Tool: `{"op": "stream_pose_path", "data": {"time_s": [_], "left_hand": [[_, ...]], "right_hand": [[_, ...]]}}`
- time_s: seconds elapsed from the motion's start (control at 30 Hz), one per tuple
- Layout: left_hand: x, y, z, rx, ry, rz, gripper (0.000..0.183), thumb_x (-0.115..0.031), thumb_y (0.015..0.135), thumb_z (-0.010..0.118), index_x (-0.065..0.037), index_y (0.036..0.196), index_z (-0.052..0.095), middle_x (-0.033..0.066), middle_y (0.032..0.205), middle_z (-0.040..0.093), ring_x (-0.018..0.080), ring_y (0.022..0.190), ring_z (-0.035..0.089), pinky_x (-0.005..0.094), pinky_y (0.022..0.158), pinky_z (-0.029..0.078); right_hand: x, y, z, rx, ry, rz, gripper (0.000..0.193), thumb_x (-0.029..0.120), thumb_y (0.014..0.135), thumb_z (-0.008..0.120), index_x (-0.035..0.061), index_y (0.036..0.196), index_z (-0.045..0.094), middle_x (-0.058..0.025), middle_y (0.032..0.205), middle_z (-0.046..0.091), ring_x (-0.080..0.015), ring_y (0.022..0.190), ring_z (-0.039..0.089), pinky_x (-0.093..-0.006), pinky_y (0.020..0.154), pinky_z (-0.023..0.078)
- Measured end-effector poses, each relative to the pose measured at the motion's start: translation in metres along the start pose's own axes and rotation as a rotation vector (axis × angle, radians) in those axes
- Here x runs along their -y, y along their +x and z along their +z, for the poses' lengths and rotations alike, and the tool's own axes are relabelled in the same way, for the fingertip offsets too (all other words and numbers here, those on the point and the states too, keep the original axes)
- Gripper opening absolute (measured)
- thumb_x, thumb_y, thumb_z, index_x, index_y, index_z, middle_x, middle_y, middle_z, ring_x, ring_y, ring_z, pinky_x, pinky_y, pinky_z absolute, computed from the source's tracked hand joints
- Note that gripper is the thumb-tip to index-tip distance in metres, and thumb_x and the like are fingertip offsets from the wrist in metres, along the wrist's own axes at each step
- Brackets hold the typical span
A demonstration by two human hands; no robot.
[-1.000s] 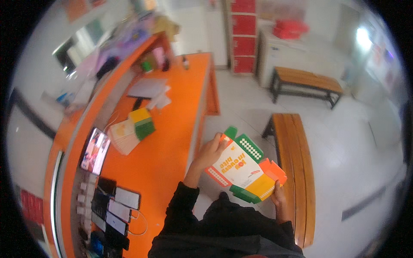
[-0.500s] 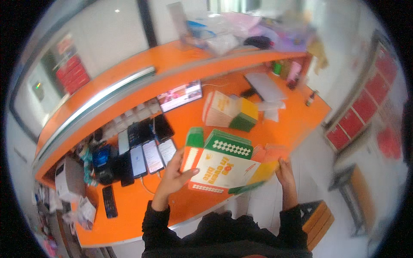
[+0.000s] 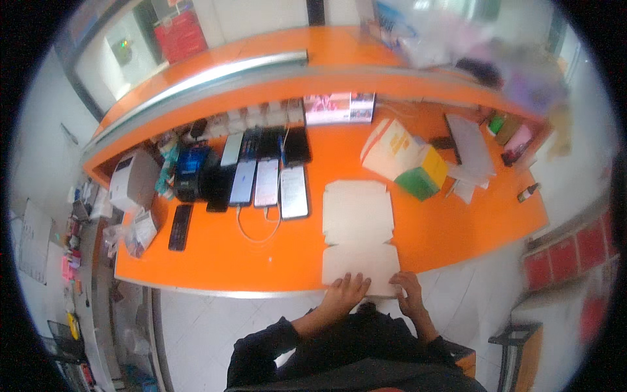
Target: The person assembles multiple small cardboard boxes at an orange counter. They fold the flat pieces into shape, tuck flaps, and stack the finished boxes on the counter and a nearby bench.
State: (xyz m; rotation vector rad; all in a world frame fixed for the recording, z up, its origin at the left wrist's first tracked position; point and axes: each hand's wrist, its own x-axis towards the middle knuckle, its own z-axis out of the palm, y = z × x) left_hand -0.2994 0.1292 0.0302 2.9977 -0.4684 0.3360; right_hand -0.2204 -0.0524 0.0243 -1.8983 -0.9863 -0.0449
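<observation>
A flat, unfolded cardboard box blank [image 3: 358, 212] lies plain side up on the orange desk, its near end at the front edge. Across its near panel rests my left hand [image 3: 347, 291], fingers spread and lying flat. My right hand [image 3: 409, 293] is at the near right corner, its fingers curled over the board's edge. Farther back on the right stands a stack of folded boxes [image 3: 398, 147], white with orange print, beside a green and yellow part [image 3: 421, 175].
Several phones [image 3: 266, 183] with charging cables lie left of the cardboard, and a black handset [image 3: 180, 227] beyond them. A lit screen [image 3: 339, 108] stands under the raised shelf. At the far right are papers [image 3: 471, 147] and a small bottle [image 3: 528, 191].
The printed cardboard held up in both hands is down on the desk, its plain side showing. My left hand has opened flat on the board. The view has turned.
</observation>
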Motion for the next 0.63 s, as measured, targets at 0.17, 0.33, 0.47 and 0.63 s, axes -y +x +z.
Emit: {"op": "stream_pose_path", "data": {"time_s": [0.17,0.33,0.47,0.63], "left_hand": [[0.005,0.014,0.028,-0.105,-0.056,-0.1,0.035,-0.013,0.067,0.045,-0.004,0.1,0.044,0.0103,0.099,0.047,0.0253,0.082,0.048,0.0332,0.066,0.043],[0.012,0.027,0.051,-0.094,-0.143,-0.178,0.035,-0.014,0.065,0.048,-0.004,0.098,0.046,0.0095,0.096,0.047,0.0248,0.085,0.046,0.031,0.071,0.04],[0.021,0.023,0.048,-0.01,-0.238,-0.225,0.047,-0.009,0.056,0.056,0.001,0.099,0.041,0.013,0.096,0.043,0.0258,0.088,0.042,0.0314,0.074,0.037],[0.021,0.029,0.036,0.203,-0.359,-0.288,0.041,-0.02,0.06,0.054,-0.003,0.095,0.042,0.0146,0.094,0.042,0.0297,0.088,0.04,0.0365,0.08,0.032]], "right_hand": [[0.021,0.039,0.016,0.599,-0.813,0.109,0.042,0.026,0.062,0.056,0.0064,0.097,0.045,-0.0094,0.094,0.045,-0.0268,0.091,0.041,-0.0373,0.077,0.032],[-0.022,0.038,0.038,0.426,-0.791,0.043,0.037,0.016,0.064,0.045,0.0035,0.099,0.045,-0.009,0.091,0.046,-0.0243,0.083,0.044,-0.0341,0.068,0.036],[-0.024,0.036,0.042,0.432,-0.755,0.024,0.035,0.014,0.063,0.046,0.0011,0.096,0.046,-0.0098,0.091,0.045,-0.025,0.083,0.044,-0.0343,0.072,0.037],[-0.032,0.03,0.043,0.41,-0.604,0.003,0.038,0.013,0.062,0.048,0.0002,0.097,0.046,-0.0104,0.092,0.045,-0.0244,0.086,0.044,-0.0357,0.076,0.036]]}}
